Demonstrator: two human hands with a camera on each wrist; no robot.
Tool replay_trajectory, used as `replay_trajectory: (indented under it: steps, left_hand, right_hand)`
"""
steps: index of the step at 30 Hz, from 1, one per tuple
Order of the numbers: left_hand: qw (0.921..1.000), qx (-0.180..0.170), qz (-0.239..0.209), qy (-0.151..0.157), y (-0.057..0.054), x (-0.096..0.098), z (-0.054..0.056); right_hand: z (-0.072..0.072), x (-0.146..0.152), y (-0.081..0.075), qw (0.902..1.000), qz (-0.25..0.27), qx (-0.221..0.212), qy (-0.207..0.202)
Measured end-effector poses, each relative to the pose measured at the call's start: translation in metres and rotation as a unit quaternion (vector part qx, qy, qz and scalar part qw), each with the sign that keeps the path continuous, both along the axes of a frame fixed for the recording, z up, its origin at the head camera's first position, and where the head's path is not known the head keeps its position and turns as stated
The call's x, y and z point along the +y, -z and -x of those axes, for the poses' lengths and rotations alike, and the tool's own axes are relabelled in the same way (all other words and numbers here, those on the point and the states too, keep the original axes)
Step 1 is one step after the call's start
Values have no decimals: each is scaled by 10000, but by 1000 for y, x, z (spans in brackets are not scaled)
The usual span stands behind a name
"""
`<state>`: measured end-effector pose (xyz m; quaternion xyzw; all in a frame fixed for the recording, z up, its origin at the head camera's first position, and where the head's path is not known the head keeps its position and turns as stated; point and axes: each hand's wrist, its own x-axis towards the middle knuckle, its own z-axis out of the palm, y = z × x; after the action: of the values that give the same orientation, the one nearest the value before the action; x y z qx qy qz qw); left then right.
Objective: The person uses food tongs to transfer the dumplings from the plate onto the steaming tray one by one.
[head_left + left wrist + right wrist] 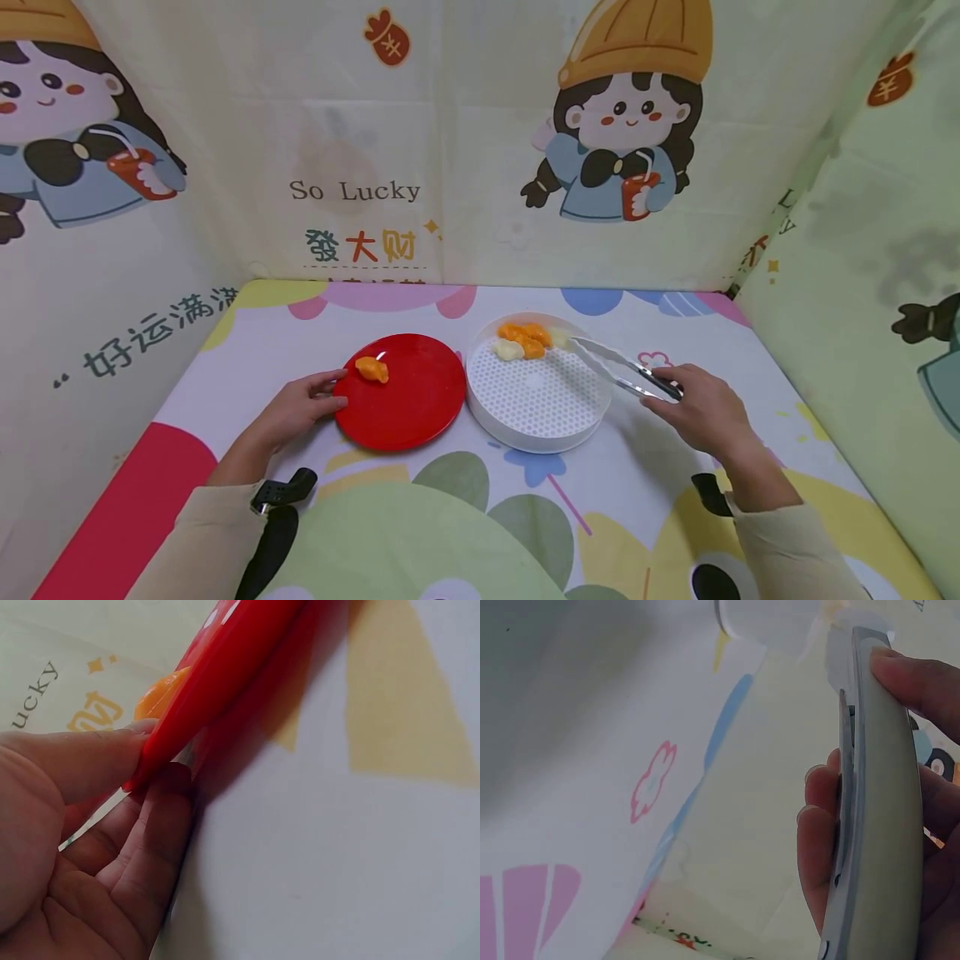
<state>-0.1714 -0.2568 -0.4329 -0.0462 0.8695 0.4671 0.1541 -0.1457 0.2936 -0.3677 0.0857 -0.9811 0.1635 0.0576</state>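
Note:
My left hand (pixel 303 408) pinches the left rim of a red plate (pixel 412 408), thumb above and fingers beneath in the left wrist view. One orange dumpling (pixel 372 369) lies on that plate near the thumb. To its right stands a round white steamer tray (pixel 540 437) with a perforated base. Several orange dumplings (pixel 534 332) and a pale one (pixel 508 350) cluster at the tray's far side. My right hand (pixel 705 412) grips metal tongs (pixel 889 802) with a pale-backed handle. The tong tips are at another pale dumpling (pixel 559 337) beside the cluster.
A cartoon-printed cloth (pixel 360 533) covers the table. Printed fabric walls (pixel 480 150) rise behind it and at both sides. The plate and the tray stand side by side, almost rim to rim. A black strap (pixel 281 492) circles the left wrist.

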Motion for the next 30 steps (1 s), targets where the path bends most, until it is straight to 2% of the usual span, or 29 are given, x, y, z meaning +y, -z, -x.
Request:
replay_trajectory:
  steps: [6,14,20,30]
  left_hand:
    - [10000,37,34,52,-1,0,0]
    - [9999,4,-116,46,4,-2,2]
    - [9998,2,-197,40,7,-4,3]
    - [9997,18,-224,7,6,-2,1]
  right_hand:
    - [1,5,-1,9998,-25,-156,129]
    - [5,5,-3,9990,-155,-336,238]
    - [8,2,-6,9982,-228,-521,215]
    - [14,-11,-7,9980,-217,-591,15]
